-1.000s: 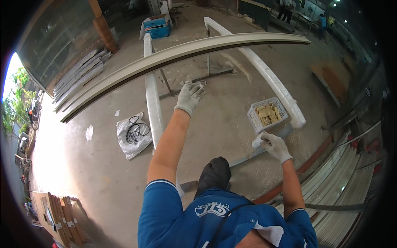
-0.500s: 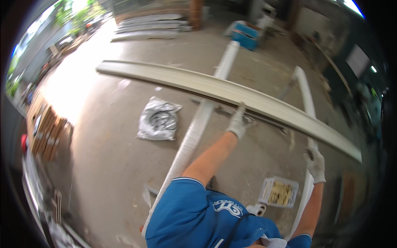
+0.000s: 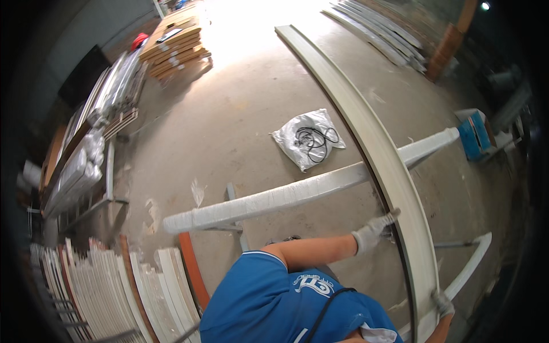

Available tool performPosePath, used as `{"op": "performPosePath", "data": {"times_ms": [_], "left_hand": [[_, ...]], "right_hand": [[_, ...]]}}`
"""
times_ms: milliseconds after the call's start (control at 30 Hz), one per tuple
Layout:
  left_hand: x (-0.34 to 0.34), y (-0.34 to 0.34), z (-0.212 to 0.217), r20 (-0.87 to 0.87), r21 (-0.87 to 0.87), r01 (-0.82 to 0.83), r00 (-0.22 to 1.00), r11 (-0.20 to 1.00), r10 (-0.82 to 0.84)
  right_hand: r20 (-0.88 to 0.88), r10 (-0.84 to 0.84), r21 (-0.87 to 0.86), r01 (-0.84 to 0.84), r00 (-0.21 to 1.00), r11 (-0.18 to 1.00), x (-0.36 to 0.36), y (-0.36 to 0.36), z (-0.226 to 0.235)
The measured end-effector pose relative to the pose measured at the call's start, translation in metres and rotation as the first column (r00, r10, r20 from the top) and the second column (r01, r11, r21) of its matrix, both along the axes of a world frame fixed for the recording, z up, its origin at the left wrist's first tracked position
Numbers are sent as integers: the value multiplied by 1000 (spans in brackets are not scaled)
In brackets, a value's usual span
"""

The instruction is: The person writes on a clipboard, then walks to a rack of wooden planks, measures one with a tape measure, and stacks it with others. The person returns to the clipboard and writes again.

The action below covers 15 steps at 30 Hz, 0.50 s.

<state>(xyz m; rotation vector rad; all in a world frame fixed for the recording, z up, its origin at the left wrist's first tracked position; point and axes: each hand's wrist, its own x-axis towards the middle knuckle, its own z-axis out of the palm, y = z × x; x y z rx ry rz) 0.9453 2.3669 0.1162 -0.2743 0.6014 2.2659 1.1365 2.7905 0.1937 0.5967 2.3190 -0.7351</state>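
The long pale profile (image 3: 377, 143) lies across the wrapped bar (image 3: 286, 197), its far end projecting well past the support. Our left hand (image 3: 372, 233) meets its left edge; our right hand (image 3: 443, 303) is at the right edge, toward the lower end. We cannot tell how firmly either closes. We should steer from both edges, hold the profile level, and avoid dragging it over the wrapping. The silver bag (image 3: 291, 143) lies near its left edge; wider floor (image 3: 240, 137) extends beyond.

Grey-brn flr (image 3: 229, 131) w/ brt glare (image 3: 246, 20)
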Motion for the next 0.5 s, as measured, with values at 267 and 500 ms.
{"op": "performPosePath", "data": {"times_ms": [267,500], "left_hand": [[35,52,16,60,-57,43,997,997,-39],[39,-27,48,108,-311,-19,993,950,55]], "right_hand": [[-105,-47,-205,24,993,979,4,-1,-4],[-173,161,-286,-206,972,936,-14,-108,16]]}}
